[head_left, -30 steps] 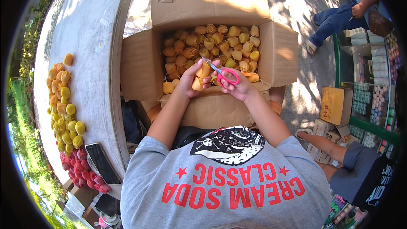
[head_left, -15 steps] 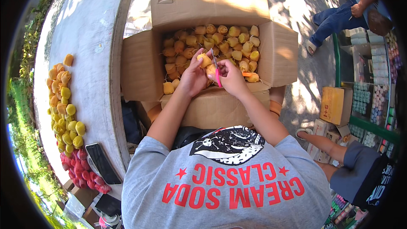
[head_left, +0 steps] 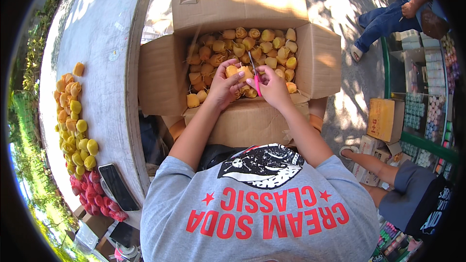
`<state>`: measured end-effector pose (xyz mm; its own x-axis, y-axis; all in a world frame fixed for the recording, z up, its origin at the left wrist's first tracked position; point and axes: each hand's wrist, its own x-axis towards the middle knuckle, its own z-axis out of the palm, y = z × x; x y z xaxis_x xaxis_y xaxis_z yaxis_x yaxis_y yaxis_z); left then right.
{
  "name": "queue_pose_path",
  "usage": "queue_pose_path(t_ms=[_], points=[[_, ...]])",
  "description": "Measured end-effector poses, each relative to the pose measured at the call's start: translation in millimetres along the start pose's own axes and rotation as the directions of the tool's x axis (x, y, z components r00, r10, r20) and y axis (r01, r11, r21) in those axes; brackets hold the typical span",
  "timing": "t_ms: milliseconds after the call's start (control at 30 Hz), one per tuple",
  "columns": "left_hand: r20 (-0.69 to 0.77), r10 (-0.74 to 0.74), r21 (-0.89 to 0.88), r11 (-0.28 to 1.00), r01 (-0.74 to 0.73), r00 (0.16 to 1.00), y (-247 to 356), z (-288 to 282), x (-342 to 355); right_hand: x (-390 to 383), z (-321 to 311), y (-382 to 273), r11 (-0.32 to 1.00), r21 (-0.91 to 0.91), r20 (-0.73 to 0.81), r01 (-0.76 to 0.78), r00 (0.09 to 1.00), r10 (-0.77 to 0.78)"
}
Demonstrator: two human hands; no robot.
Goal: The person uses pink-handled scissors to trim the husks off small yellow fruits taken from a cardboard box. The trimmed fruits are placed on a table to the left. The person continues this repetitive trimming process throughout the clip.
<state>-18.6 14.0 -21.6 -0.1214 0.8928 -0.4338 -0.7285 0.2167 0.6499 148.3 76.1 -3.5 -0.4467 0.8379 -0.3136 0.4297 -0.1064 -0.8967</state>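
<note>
Evidently the handling is partway along: at the centre of the frame a large layer of yellow-orange packed pieces (head_left: 267, 35) already covers the inside of one open cardboard box (head_left: 242, 0), while the held rosebud-shaped pieces (head_left: 246, 73) are in the fingers above it, not yet let go. The left hand (head_left: 224, 88) curls around them, grasping what look like two, though the fingers hide the exact number. The right hand (head_left: 273, 88) grips one pair of pink-handled scissors (head_left: 257, 86), blades toward the top of the frame; whether its thumb touches the pieces, I cannot tell. Several dozen lie in the box, too overlapped to count exactly. At the left of the frame, on one pale table (head_left: 104, 34), three colour groups remain outside the box: orange pieces (head_left: 62, 99), yellow pieces (head_left: 77, 157) and red pieces (head_left: 99, 200), each numbering a dozen or so, with one phone (head_left: 118, 188) beside them at lower left.
</note>
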Motion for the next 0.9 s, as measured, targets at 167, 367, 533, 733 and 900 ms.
queue_pose_path(t_ms=[167,367,533,733,900], points=[[-0.063,-0.034,0.020,0.999,0.036,0.997,16.0,1.3,-6.4,-16.7,-27.7,-21.0,0.916,-0.383,0.068,0.117,0.993,-0.098],[0.102,-0.193,0.026,0.981,0.191,0.976,20.5,1.7,-7.9,-20.4,-41.1,-23.0,0.935,-0.339,0.240,0.101,0.971,-0.018],[0.109,-0.198,-0.073,0.976,0.206,0.974,20.2,-8.6,-4.3,-28.4,-30.7,-20.4,0.945,-0.301,0.204,0.127,0.977,-0.066],[0.027,0.021,0.259,0.965,-0.027,0.999,-0.4,-13.8,7.1,-31.2,-21.0,-25.0,0.866,-0.443,0.205,0.232,0.967,-0.153],[0.140,-0.094,0.162,0.984,0.071,0.986,8.2,-11.0,0.2,-24.2,-20.2,-19.3,0.982,-0.166,0.358,0.095,0.933,-0.030]])
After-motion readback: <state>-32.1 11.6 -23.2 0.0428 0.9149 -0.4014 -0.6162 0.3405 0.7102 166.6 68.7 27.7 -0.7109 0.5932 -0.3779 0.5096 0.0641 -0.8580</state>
